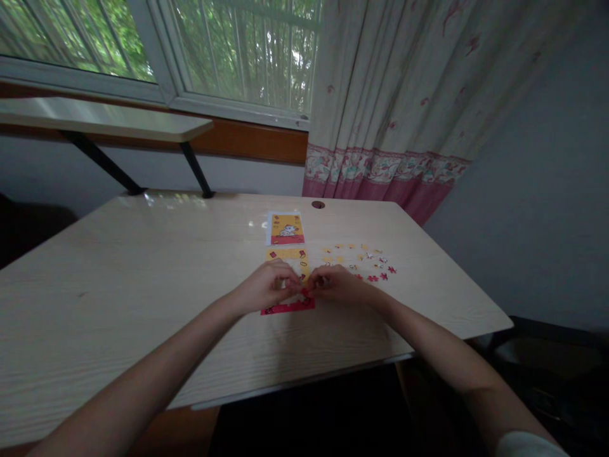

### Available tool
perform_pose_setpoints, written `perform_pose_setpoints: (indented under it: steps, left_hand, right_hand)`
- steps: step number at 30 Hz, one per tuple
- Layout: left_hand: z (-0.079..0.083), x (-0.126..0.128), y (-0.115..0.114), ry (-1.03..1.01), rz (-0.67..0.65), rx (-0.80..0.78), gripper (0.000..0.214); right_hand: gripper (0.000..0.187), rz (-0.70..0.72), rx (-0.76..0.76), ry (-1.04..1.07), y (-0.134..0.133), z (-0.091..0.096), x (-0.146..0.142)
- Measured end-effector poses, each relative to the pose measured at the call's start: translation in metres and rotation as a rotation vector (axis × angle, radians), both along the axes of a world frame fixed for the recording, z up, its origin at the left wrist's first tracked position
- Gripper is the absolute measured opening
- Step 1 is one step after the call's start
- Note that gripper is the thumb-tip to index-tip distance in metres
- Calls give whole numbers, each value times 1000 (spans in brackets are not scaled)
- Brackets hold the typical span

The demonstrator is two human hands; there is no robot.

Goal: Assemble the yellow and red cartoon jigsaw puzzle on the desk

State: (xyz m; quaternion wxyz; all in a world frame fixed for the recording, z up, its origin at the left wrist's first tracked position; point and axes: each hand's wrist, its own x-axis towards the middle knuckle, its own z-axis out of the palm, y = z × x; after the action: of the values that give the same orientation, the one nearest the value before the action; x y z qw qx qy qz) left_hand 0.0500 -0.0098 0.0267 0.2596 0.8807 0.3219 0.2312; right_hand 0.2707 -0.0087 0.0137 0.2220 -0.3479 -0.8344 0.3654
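A partly assembled jigsaw puzzle [288,307] lies on the table, its border yellow at the top and red at the bottom. Over its right side, a small red puzzle piece [305,292] shows between the fingertips of both hands. My right hand [340,284] is closed in a pinch at this piece. From the left, my left hand [266,285] reaches over the puzzle with thumb and fingers curled together; what they grip is hidden. Just beyond the puzzle lies a picture card [287,230] of a white cartoon animal on yellow and red.
Loose yellow, white and red puzzle pieces [373,278] are spread right of my right hand. The pale wooden table [157,273] has a cable hole [318,205] near its back edge. A raised shelf [104,120] stands at back left, a curtain [380,127] behind.
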Motion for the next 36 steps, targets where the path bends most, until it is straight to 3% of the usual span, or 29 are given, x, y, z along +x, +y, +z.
perform_pose_setpoints:
  steps: [5,10,15,22,25,31,36]
  left_hand:
    - [-9,2,1,10,28,-15,21]
    - [-10,1,0,152,167,-177,16]
    - [-7,4,-3,250,244,-139,17]
    - [-5,6,-5,291,254,-116,16]
    - [-5,1,0,220,255,-175,16]
    - [-14,-16,15,-147,243,-463,24]
    - [-11,-21,19,-238,241,-555,23]
  right_hand:
    - [7,-52,21,46,-1,-4,-1]
    - [9,-4,209,-94,4,0,8]
    - [19,45,277,-177,5,-4,12]
    - [20,86,281,-207,4,-4,9]
    - [17,67,300,-196,2,-3,9]
    - [10,-41,315,-42,5,-3,-3]
    - [12,-131,230,3,15,4,-25]
